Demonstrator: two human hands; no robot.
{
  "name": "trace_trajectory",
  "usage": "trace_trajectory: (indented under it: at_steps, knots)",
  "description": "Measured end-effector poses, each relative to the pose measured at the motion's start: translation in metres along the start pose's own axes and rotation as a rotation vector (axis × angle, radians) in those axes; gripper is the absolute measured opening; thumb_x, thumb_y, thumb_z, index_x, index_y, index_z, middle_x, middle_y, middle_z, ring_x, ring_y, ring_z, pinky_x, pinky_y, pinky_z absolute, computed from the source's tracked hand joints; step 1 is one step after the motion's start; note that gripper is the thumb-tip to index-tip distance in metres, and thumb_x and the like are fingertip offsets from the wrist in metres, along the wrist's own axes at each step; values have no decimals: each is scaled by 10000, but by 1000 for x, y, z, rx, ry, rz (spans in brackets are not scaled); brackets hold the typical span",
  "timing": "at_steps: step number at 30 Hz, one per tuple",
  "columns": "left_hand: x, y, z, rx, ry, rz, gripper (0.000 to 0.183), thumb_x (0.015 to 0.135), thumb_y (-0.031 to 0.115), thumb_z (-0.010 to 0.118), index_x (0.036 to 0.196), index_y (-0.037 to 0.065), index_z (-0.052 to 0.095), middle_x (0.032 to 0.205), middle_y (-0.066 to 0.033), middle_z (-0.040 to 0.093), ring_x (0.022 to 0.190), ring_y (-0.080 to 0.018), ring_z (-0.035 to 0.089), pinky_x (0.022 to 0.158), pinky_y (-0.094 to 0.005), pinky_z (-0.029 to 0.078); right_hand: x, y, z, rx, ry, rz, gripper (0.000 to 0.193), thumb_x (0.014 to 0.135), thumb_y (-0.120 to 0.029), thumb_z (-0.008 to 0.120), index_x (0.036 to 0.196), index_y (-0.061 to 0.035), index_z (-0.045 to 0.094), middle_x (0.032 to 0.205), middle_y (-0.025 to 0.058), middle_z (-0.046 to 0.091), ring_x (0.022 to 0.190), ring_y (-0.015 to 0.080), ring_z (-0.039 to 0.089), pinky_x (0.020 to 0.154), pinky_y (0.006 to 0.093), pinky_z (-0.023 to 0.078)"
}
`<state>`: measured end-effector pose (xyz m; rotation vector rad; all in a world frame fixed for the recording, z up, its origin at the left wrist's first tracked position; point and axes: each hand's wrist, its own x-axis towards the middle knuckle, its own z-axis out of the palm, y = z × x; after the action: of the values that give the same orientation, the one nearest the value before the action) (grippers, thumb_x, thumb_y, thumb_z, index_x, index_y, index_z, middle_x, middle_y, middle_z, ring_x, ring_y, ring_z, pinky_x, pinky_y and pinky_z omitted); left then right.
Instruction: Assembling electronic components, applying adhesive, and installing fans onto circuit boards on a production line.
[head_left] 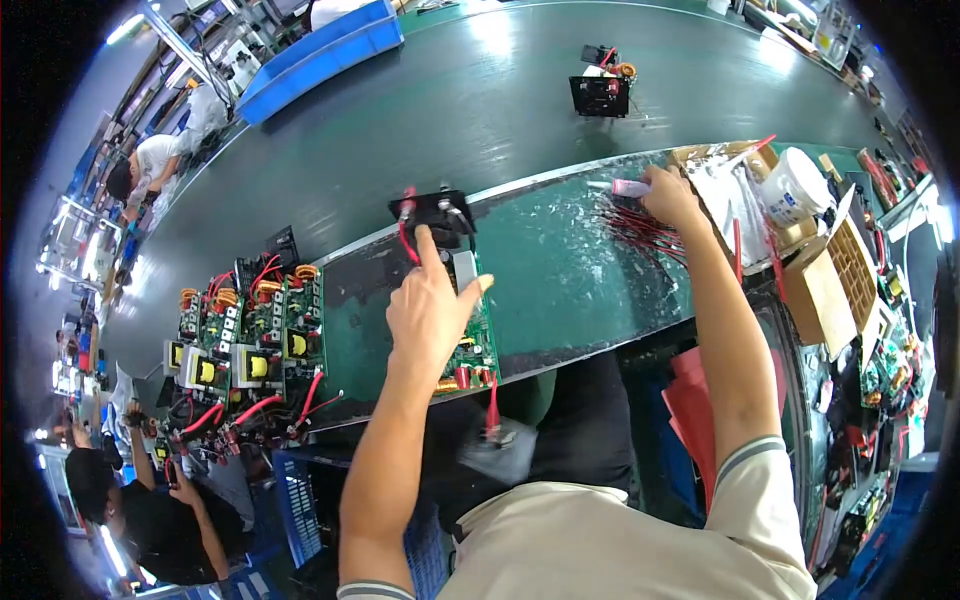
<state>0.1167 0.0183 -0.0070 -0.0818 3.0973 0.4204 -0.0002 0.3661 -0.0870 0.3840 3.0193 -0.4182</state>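
Observation:
My left hand (425, 310) lies over a green circuit board (483, 335), index finger stretched toward a black panel (447, 210) at its far end and thumb spread to the side. Red and black wires join the panel to the board. From the board's near edge a red wire runs to a blurred dark piece (497, 452) hanging over the bench edge. On the right, my right hand (668, 197) is closed around a small pink-and-white tube (630, 188), its white tip pointing left. Below it a bundle of thin red and black wires (645, 228) is spread on the green bench (540, 290).
Several assembled circuit boards (250, 335) stand at the left. Behind the bench runs a dark conveyor (510, 120) with another assembly (602, 93) and a blue bin (320, 60). A cardboard box (725, 160) and a white tub (797, 187) are at right. Two people work at left.

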Motion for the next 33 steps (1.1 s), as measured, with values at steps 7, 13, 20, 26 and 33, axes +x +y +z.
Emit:
trace_trajectory:
  at_steps: [7, 13, 20, 26, 33]
  knots:
    - [-105, -39, 33, -1956, -539, 113, 633, 783, 471, 751, 1163, -4, 575, 1091, -234, 655, 760, -253, 662, 617, -349, 553, -26, 11, -13, 123, 382, -159, 433, 702, -95, 798, 1054, -40, 553, 903, 175, 684, 861, 336, 680, 763, 428, 522]
    - [-189, -39, 96, -1499, -1408, 58, 510, 863, 123, 718, 1325, 8, 537, 1251, -102, 583, 1009, -172, 600, 820, -313, 530, -100, -26, -43, 1020, 7, -225, 359, 770, -41, 767, 1068, 41, 585, 838, 53, 649, 671, 91, 609, 585, 244, 491]
    - [-150, -11, 71, -952, -1119, 721, 465, 807, -22, 664, 1265, 40, 609, 1259, -105, 587, 1054, -206, 609, 808, -312, 549, -136, -28, -17, 1320, -139, -95, 226, 893, -63, 675, 1093, 18, 609, 1005, 64, 648, 870, 125, 643, 778, 269, 559]
    - [-30, -2, -5, -382, 122, 503, 379, 700, 36, 761, 1072, 57, 686, 1278, -141, 569, 1220, -350, 511, 1028, -444, 411, -139, -37, 3, 1400, 69, -28, 355, 904, -77, 672, 1229, 20, 567, 1062, 73, 644, 913, 129, 633, 799, 283, 565]
    - [33, -19, 6, -142, 160, 485, 529, 723, 91, 799, 1222, 82, 624, 1469, -170, 392, 1376, -388, 362, 1111, -482, 331, -130, -40, 33, 1919, 174, 120, 395, 900, -53, 683, 1264, 22, 548, 1040, 68, 649, 920, 132, 637, 766, 260, 537]
